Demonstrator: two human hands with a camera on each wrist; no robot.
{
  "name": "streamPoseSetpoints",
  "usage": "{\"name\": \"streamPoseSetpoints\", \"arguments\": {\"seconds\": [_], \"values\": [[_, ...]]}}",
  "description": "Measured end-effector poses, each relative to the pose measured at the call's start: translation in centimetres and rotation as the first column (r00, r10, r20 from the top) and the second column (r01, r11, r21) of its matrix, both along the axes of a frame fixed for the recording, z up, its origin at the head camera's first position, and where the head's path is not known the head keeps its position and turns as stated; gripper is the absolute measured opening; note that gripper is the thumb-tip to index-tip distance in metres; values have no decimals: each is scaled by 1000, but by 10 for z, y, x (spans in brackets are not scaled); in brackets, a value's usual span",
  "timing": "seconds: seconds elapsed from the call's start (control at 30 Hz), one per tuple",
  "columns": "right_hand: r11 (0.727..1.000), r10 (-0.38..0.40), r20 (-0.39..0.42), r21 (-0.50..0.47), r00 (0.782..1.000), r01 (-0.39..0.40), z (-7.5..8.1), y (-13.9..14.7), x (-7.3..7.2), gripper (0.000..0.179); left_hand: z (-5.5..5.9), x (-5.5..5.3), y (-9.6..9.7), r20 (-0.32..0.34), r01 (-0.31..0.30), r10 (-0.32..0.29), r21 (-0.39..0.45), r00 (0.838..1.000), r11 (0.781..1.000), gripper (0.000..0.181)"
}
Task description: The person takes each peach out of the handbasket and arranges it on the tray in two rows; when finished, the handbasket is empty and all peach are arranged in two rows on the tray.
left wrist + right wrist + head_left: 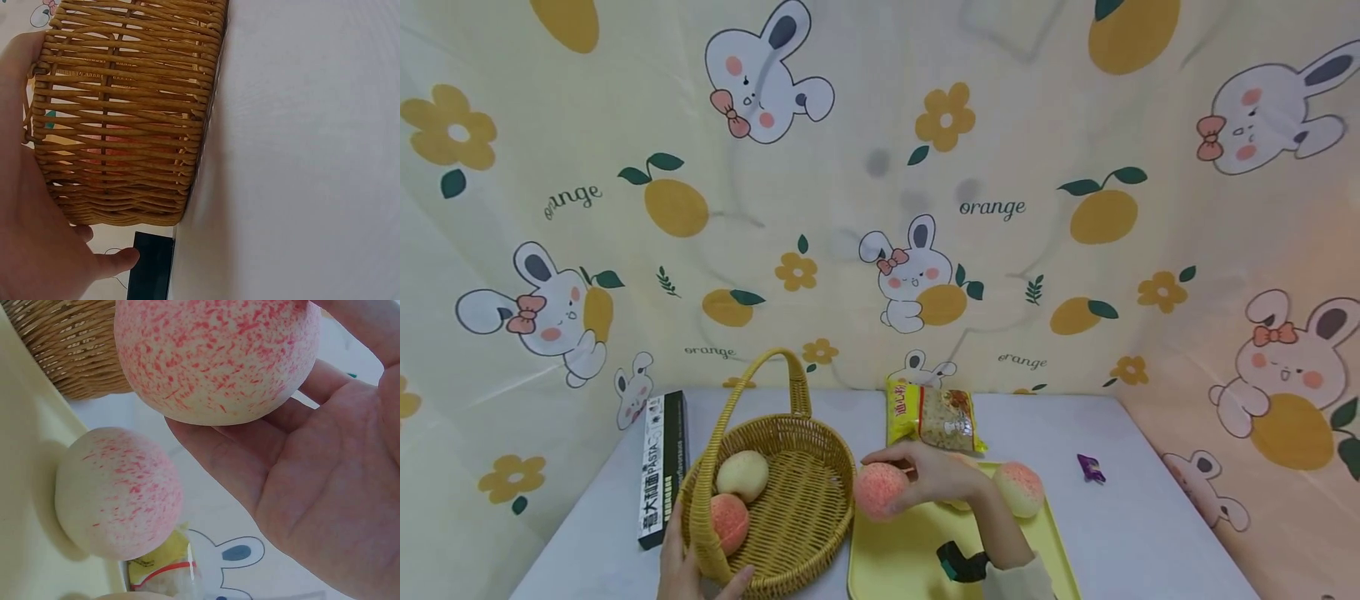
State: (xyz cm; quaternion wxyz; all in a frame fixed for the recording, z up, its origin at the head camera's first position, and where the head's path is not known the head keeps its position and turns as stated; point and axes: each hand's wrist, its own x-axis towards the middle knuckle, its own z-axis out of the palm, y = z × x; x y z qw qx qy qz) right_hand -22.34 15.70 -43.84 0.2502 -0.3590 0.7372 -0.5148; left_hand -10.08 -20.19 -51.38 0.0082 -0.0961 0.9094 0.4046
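Note:
My left hand holds the near left side of the woven basket, fingers along its outer wall and thumb at the rim. In the left wrist view, the hand lies along the wickerwork. Inside the basket are a pale round peach and a pinker peach. My right hand grips a pink-speckled peach between thumb and fingers, over the border between basket and yellow tray. Another speckled peach sits at the tray's far right. One more, mostly hidden, lies behind the right hand.
A yellow bag of pasta lies behind the tray. Left of the basket is a long black-and-white pasta box. A small purple wrapped candy lies on the white table to the right. Patterned cloth hangs behind and at both sides.

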Motion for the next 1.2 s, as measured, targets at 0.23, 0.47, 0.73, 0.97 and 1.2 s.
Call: {"name": "streamPoseSetpoints", "arguments": {"seconds": [0.23, 0.47, 0.73, 0.97, 1.2], "values": [[1000, -12, -55, 0, 998, 12, -10, 4, 7, 62, 0, 0, 0, 1, -7, 7, 24, 1000, 1000, 110], [999, 37, -102, 28, 994, -34, -22, 4, 13, 63, 0, 1, -2, 10, -14, 14, 17, 1000, 1000, 113], [997, 63, -85, 59, 994, -58, -32, 5, 19, 64, 0, 0, -2, 7, -4, 4, 30, 1000, 1000, 113], [994, 91, -94, 62, 991, -86, -42, 6, 22, 62, 2, 0, -1, 24, -2, 2, 17, 1000, 1000, 114], [994, 102, -55, 42, 993, -100, -49, 8, 25, 63, 2, 1, 0, 20, -8, 8, 0, 1000, 1000, 112]]}}
